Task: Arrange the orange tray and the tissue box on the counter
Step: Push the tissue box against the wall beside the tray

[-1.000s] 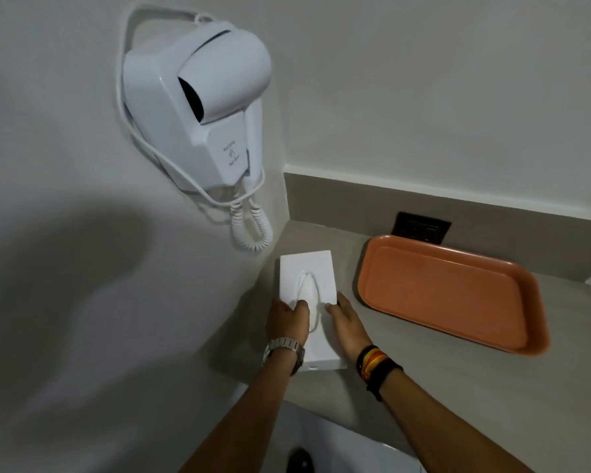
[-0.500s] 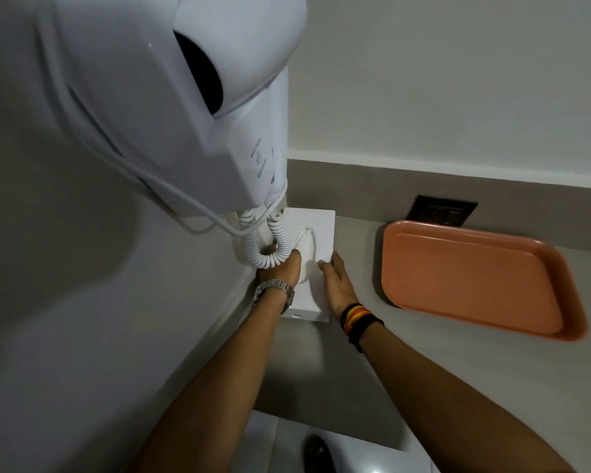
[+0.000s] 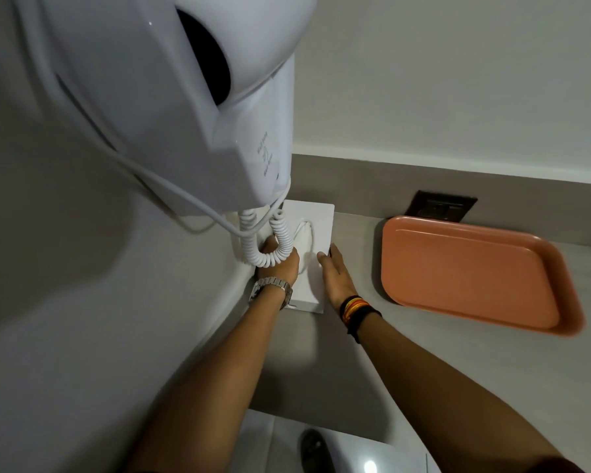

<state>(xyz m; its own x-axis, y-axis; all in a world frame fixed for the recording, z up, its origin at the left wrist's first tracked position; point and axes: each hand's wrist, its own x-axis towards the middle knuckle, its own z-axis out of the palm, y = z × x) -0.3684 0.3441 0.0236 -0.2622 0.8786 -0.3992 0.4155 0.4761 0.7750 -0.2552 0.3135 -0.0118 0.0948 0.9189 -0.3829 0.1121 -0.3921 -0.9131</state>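
Observation:
A white tissue box with a tissue poking from its top slot lies flat in the counter's back left corner, against the left wall. My left hand, with a metal watch on the wrist, grips the box's left side, partly hidden by a coiled cord. My right hand, with coloured bands on the wrist, presses flat against the box's right edge. The empty orange tray lies on the grey counter to the right of the box, a gap apart from it.
A white wall-mounted hair dryer fills the upper left, and its coiled cord hangs over the box and my left hand. A dark wall socket sits behind the tray. The counter's front edge runs below my arms, with white floor beneath.
Both hands have pushed the tissue box back into the corner beneath the hair dryer. My head has moved closer, so the dryer looms larger. The tray has stayed in place.

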